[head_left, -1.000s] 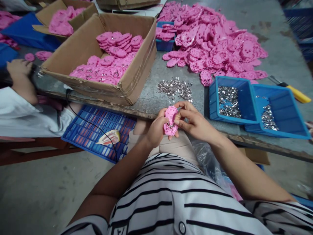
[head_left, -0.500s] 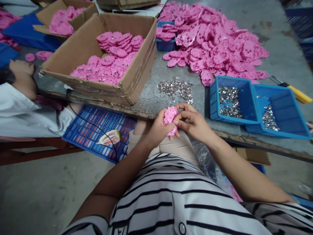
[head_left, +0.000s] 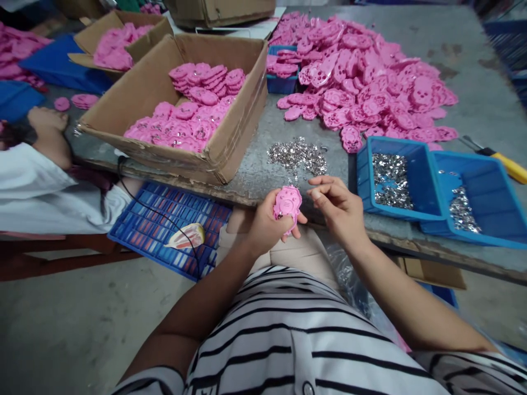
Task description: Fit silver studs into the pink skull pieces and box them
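My left hand (head_left: 267, 226) grips a pink plastic piece (head_left: 288, 202), flat and scallop-edged, with small holes and raised lines on its face; a dark metallic bit shows near my thumb. Just to the right, my right hand (head_left: 340, 211) is apart from the piece, thumb and forefinger pinched together. Whatever lies between those fingertips is too small to make out. Beyond my hands, a heap of small shiny metal parts (head_left: 298, 155) lies on the grey table (head_left: 255, 159) near its front edge.
A cardboard box (head_left: 230, 148) of pink pieces stands at left, and a large pink pile (head_left: 370, 82) lies behind. Two blue bins (head_left: 436, 214) with metal parts sit at right, near a yellow-handled tool (head_left: 510, 166). A co-worker's arm (head_left: 51, 140) rests at far left.
My right hand has come off the pink piece and moved a little to the right. The left hand still holds the piece, whose face now shows more fully.
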{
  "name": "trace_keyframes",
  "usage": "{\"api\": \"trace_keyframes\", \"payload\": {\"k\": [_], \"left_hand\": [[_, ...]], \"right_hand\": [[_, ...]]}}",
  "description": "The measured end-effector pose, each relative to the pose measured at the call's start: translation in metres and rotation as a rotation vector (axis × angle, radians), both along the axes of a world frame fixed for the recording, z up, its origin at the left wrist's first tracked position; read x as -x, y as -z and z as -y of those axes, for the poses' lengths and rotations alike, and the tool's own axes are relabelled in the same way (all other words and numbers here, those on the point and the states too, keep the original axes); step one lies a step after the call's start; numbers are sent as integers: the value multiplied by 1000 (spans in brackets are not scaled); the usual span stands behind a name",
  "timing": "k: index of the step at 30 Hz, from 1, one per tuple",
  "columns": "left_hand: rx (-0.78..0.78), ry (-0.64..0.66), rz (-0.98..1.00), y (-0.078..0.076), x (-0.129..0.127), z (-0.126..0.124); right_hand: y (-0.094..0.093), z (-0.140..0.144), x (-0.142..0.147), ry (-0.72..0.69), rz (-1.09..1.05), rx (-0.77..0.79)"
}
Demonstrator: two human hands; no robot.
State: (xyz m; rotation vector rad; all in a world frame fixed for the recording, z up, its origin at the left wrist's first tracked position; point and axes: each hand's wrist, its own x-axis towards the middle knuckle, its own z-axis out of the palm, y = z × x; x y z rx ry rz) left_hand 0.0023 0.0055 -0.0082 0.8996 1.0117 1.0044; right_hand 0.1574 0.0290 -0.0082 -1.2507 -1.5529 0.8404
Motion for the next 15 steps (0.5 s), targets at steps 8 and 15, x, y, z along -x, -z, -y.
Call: {"api": "trace_keyframes", "payload": {"k": [8,15], "left_hand": [[-63,75,27,-33,18,-29],[-300,-111,-80,-121,102,-124]], "right_hand": [[29,-20,-13,46,-41,66],[32,-25,-19,-33,46,63]]}}
